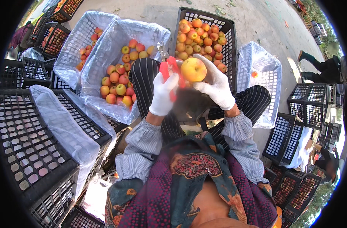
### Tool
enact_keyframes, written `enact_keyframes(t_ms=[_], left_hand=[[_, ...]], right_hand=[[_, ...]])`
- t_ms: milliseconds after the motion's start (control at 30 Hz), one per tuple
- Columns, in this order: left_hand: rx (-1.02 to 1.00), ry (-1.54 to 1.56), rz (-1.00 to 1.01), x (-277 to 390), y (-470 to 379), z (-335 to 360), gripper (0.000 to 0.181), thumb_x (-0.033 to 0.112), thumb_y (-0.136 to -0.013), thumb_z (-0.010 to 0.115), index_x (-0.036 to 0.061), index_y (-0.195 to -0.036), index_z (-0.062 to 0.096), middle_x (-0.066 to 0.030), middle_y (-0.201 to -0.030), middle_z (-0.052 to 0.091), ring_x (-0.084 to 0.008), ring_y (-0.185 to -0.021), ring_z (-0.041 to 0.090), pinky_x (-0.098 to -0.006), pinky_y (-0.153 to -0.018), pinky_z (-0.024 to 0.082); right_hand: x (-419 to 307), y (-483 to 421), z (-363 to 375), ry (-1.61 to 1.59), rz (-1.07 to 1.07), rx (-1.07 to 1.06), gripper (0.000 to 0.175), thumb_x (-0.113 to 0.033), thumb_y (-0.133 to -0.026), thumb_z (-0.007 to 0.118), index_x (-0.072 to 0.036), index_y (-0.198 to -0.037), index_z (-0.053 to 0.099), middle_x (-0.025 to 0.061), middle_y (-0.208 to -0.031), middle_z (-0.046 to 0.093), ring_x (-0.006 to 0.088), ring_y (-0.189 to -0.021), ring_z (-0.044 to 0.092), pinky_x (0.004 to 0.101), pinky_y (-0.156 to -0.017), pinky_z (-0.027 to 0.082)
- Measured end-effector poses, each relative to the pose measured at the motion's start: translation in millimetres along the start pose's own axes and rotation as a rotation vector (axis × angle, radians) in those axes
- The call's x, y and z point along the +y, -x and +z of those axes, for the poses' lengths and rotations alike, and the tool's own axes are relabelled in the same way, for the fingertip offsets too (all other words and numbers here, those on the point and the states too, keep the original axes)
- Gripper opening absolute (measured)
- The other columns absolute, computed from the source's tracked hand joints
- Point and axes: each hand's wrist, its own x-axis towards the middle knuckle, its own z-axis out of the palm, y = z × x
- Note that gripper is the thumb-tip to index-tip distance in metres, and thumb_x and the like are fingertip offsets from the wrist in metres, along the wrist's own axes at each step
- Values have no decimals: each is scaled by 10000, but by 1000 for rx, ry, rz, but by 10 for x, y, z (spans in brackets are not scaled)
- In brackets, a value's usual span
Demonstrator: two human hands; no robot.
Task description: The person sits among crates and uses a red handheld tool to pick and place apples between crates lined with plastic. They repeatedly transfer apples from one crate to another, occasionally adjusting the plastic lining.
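Gloved in white, my left hand grips red-handled pruning snips, their metal jaws pointing away from me. My right hand, in a matching glove, holds a yellow apple with a red blush between fingers and thumb, just right of the snips. Both hands are above my lap. Beyond them stands a black plastic crate with many apples inside. To the left, a crate lined with clear plastic film holds more apples.
Another film-lined crate with apples stands farther left. At right, a lined crate contains one apple. Stacked black crates rise close on my left. More crates and a person's legs are at the right; leaves lie on the concrete floor.
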Motion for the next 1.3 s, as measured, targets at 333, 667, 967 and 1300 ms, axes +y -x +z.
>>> enact_keyframes(t_ms=[333,667,967,1300], left_hand=[[-34,-284,247,-34,-79,-164,513,9,-739,723,18,-1210,522,-65,-1148,574,-147,-1063,561,-281,-907,473],[-22,-602,398,-39,-135,-194,688,118,-691,843,5,-1246,453,-90,-1113,553,-170,-1011,579,-305,-883,488],[-66,-593,189,37,-277,-222,604,123,-738,808,-2,-1231,483,-65,-1151,555,-148,-1083,537,-298,-944,443],[-79,-744,384,369,-1246,1,431,151,-797,760,-42,-1123,554,-102,-1013,653,-158,-910,648,-284,-823,520]], right_hand=[[227,-159,110,-143,-126,-39,760,77,-713,741,32,-1391,401,133,-1372,498,220,-1259,492,367,-1077,386],[214,-210,159,-218,-58,-24,744,76,-712,663,53,-1394,369,160,-1435,422,258,-1321,429,390,-1117,335],[272,-335,-61,-87,51,-60,829,-284,-803,748,68,-1426,329,185,-1394,461,269,-1306,437,397,-1115,310],[233,-463,-1083,-128,61,166,694,-426,-963,525,-13,-1473,296,181,-1424,437,302,-1178,568,347,-890,509]])
